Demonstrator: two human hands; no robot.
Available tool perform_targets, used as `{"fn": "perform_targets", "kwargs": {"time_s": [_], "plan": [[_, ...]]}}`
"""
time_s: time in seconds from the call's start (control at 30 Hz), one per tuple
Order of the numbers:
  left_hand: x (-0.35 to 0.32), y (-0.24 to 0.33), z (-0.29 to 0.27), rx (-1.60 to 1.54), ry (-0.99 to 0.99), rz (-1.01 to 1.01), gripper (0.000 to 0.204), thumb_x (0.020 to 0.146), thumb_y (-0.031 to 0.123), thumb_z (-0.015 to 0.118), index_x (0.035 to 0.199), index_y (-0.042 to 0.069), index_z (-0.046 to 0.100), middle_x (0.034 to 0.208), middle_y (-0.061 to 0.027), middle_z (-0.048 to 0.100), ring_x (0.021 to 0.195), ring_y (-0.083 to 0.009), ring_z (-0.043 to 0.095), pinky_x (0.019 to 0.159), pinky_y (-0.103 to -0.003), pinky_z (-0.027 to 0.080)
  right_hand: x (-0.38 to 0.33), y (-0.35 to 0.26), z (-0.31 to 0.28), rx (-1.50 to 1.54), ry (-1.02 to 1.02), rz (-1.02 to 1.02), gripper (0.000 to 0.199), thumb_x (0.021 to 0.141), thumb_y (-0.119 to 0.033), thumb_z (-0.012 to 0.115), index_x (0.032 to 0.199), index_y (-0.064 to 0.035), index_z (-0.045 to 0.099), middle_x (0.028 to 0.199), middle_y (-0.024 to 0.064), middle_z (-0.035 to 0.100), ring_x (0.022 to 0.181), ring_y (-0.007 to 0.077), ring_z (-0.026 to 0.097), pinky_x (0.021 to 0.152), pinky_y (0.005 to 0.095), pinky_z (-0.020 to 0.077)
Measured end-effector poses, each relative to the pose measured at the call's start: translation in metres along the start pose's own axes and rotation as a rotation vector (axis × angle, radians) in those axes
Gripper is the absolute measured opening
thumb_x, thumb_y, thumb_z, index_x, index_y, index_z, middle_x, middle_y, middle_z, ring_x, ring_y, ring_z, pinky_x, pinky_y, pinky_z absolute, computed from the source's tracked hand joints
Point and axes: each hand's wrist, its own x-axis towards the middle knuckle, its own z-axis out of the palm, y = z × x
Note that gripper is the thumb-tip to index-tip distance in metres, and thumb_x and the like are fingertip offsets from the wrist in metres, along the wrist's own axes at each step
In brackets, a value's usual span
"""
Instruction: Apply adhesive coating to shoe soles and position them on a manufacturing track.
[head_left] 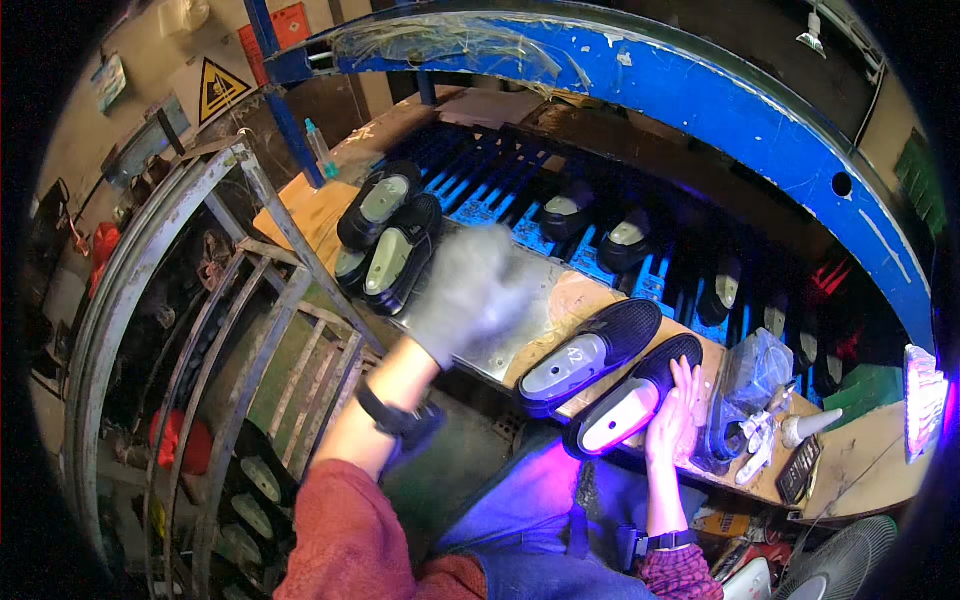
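My left hand (pixel 475 292), in a pale glove, is smeared by motion over the metal part of the bench edge, so its fingers cannot be read. Beside it on the left stand black shoes with pale lasts inside, among them a front shoe (pixel 402 255) and one behind it (pixel 382 200). My bare right hand (pixel 678 418) lies with fingers stretched along the right side of a black shoe (pixel 636 400) with a pale last. Just left of that shoe sits another black shoe (pixel 590 355), its grey last marked on top.
Behind the bench edge runs a slatted conveyor (pixel 490 195) carrying several more shoes, under a curved blue frame (pixel 640 55). A metal rack (pixel 270 340) stands at the left. On the right are a clear plastic container (pixel 755 370), a white nozzle (pixel 810 427) and a fan (pixel 845 565).
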Motion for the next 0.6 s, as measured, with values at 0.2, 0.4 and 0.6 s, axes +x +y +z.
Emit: {"fn": "perform_targets", "kwargs": {"time_s": [0.2, 0.4, 0.6], "plan": [[0.047, -0.154, -0.08, 0.429, -0.224, -0.58, 0.093, 0.07, 0.051, 0.066, 0.138, -0.002, 0.03, 0.124, -0.0269, 0.053, 0.115, -0.0365, 0.054, 0.097, -0.042, 0.043, 0.0, -0.005, 0.005, 0.0, -0.004, -0.002, 0.053, 0.101, -0.037, 0.02, 0.127, -0.0026, 0.051, 0.138, 0.0158, 0.045, 0.137, 0.0357, 0.026, 0.113, 0.0472, 0.0157], [0.041, -0.138, -0.054, 0.383, -0.247, -0.721, 0.088, 0.072, 0.044, 0.067, 0.142, 0.009, 0.029, 0.127, -0.0279, 0.05, 0.114, -0.0385, 0.053, 0.097, -0.044, 0.042, 0.002, -0.006, -0.001, -0.012, -0.005, 0.004, 0.053, 0.101, -0.036, 0.02, 0.127, -0.0027, 0.051, 0.139, 0.0156, 0.044, 0.137, 0.0356, 0.025, 0.113, 0.0471, 0.0165], [-0.032, -0.086, -0.03, 0.495, 0.136, -0.416, 0.089, 0.066, 0.032, 0.077, 0.142, 0.019, 0.032, 0.136, -0.0245, 0.035, 0.118, -0.0419, 0.043, 0.095, -0.053, 0.037, 0.002, -0.001, 0.007, -0.015, -0.027, -0.009, 0.053, 0.101, -0.037, 0.021, 0.127, -0.0029, 0.051, 0.139, 0.016, 0.044, 0.137, 0.0356, 0.025, 0.113, 0.047, 0.016]]}}
